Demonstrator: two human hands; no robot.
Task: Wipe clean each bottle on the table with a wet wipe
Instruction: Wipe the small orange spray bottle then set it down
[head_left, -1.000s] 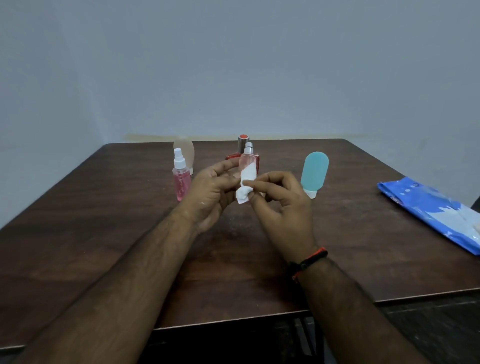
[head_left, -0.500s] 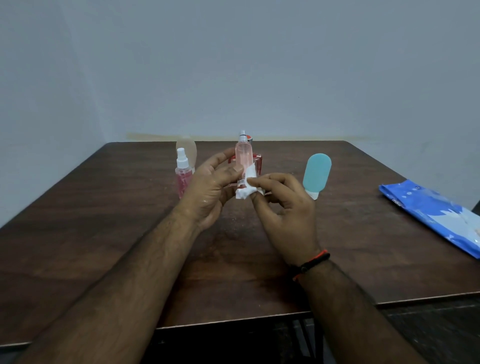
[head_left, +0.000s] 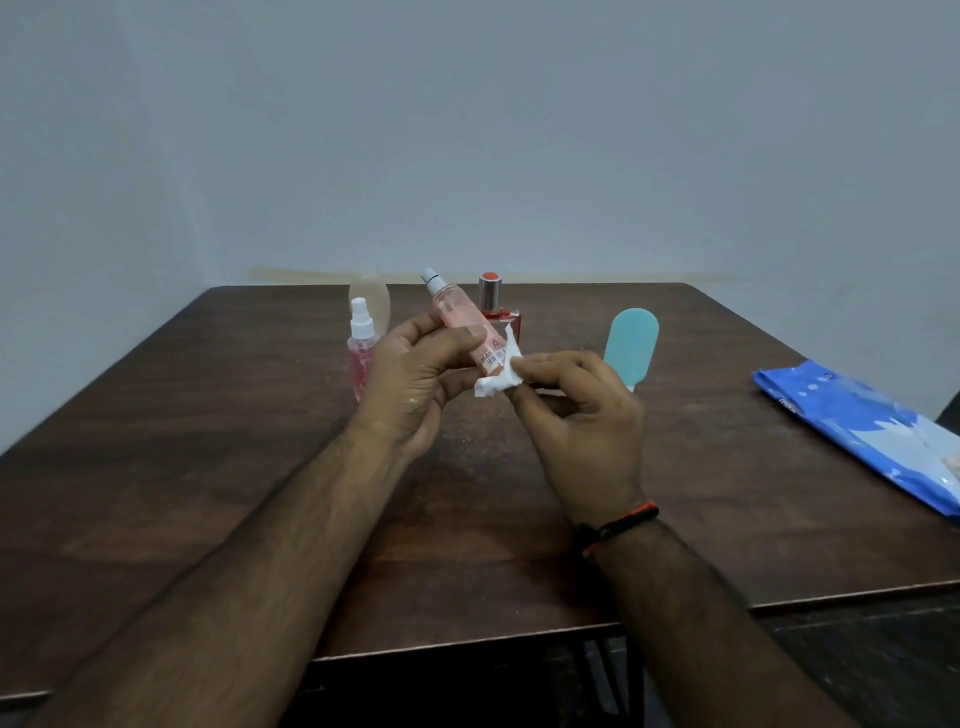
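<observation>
My left hand (head_left: 415, 384) grips a slim pale-pink spray bottle (head_left: 457, 319) above the table, its white nozzle tilted up and to the left. My right hand (head_left: 582, 415) pinches a crumpled white wet wipe (head_left: 500, 378) against the bottle's lower end, by its barcode label. On the table behind stand a small pink spray bottle (head_left: 361, 348), a clear beige oval bottle (head_left: 371, 299), a red perfume bottle with a silver cap (head_left: 492, 301) and a teal oval bottle (head_left: 631, 345) resting on its white cap.
The dark wooden table (head_left: 208, 441) runs back to a grey wall. A blue pack of wet wipes (head_left: 852, 426) lies near the right edge. The table's front edge crosses under my forearms.
The held bottle has tipped from upright to leaning left. The wipe has slid from its middle down to its lower end.
</observation>
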